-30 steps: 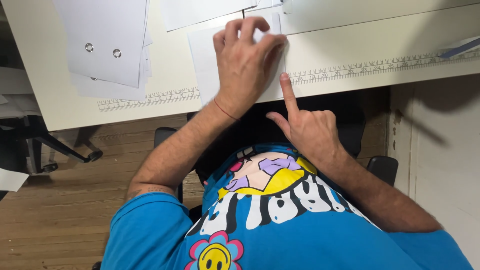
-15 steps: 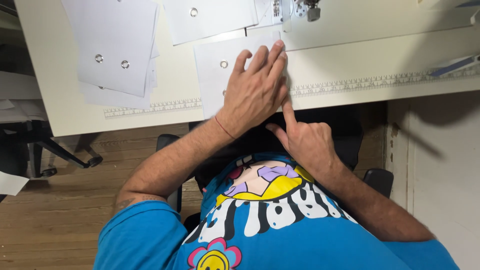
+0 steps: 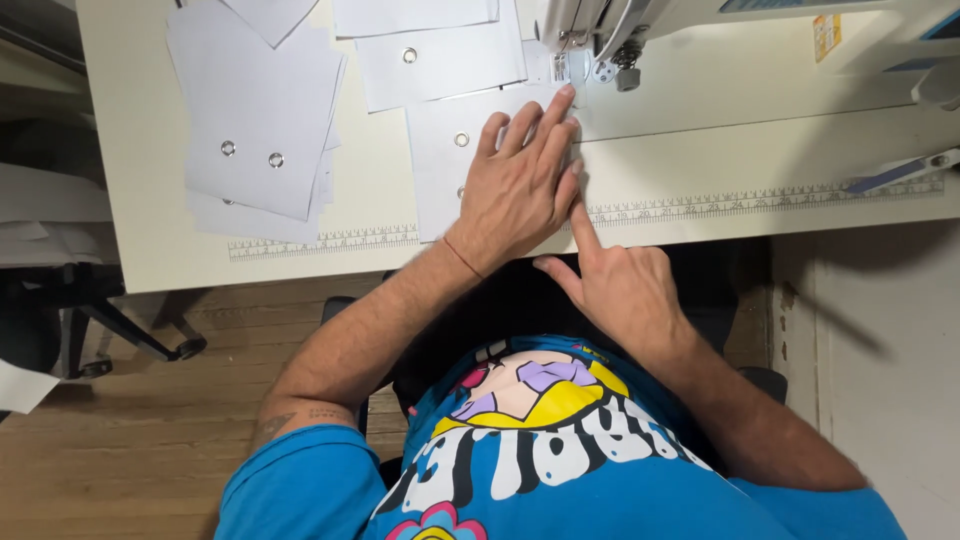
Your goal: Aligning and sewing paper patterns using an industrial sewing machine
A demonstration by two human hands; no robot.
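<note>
My left hand (image 3: 520, 185) lies flat, fingers spread, on a white fabric piece with a metal eyelet (image 3: 437, 160) on the pale worktable (image 3: 700, 170). Its fingertips reach toward the sewing machine's needle area (image 3: 612, 55). My right hand (image 3: 615, 280) is at the table's front edge, index finger pointing up and touching the fabric's near corner beside my left hand. The other fingers are curled. Neither hand grips anything.
A stack of white pieces with eyelets (image 3: 255, 120) lies at the table's left, another piece (image 3: 440, 55) behind. A printed ruler strip (image 3: 750, 203) runs along the front edge. A chair base (image 3: 110, 330) stands on the wooden floor at left.
The view has tilted up, bringing the sewing machine into sight. My left hand has slid the fabric piece farther toward the needle; my right index finger stays at the fabric's near edge.
</note>
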